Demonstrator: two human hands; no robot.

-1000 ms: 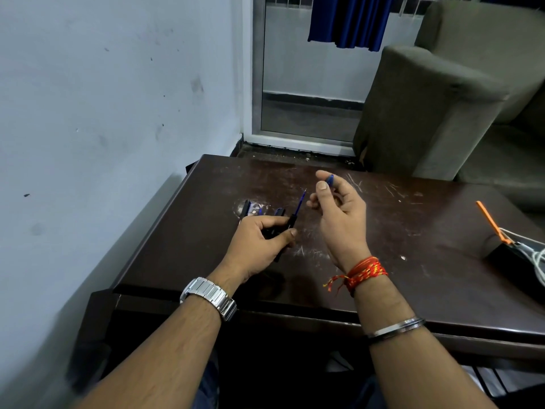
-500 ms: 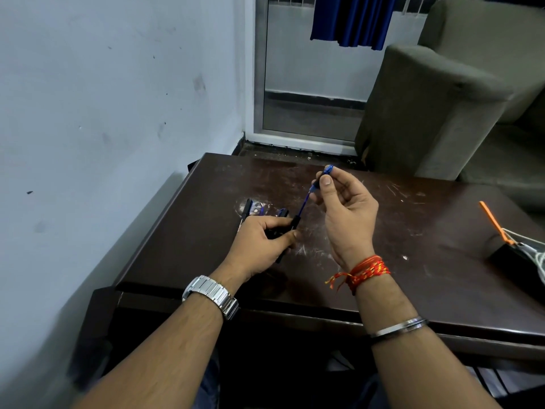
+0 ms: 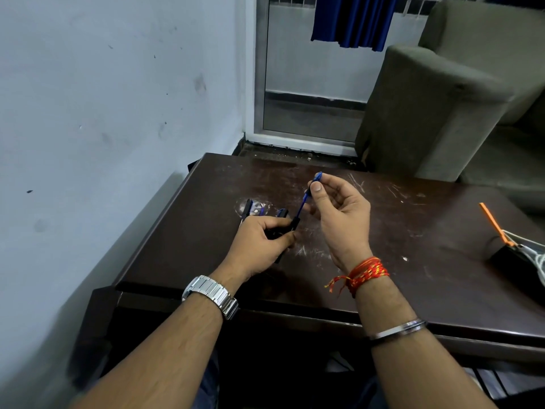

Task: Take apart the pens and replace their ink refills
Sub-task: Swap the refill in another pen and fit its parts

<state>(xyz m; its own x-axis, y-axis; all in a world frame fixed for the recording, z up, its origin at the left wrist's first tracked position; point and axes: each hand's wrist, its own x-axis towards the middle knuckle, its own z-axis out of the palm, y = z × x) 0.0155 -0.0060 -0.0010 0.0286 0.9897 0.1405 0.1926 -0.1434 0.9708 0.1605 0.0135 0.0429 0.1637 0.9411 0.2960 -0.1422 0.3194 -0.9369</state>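
Observation:
My left hand (image 3: 259, 243) grips a black pen barrel (image 3: 290, 227) just above the dark wooden table (image 3: 413, 261). A thin blue ink refill (image 3: 303, 202) sticks up and to the right out of the barrel's end. My right hand (image 3: 339, 214) pinches the refill's upper end between thumb and forefinger; a blue tip (image 3: 318, 176) shows above the fingers. More pen parts (image 3: 253, 209), black and bluish, lie on the table just beyond my left hand.
An orange-handled tool (image 3: 492, 222) and white cords lie on a dark object at the table's right edge. A grey-green armchair (image 3: 436, 113) stands behind the table on the right. The white wall (image 3: 103, 113) runs close along the left.
My right hand, apart from the barrel a second ago, has come to the refill's upper end and holds it in line with the barrel. The left hand has stayed in place.

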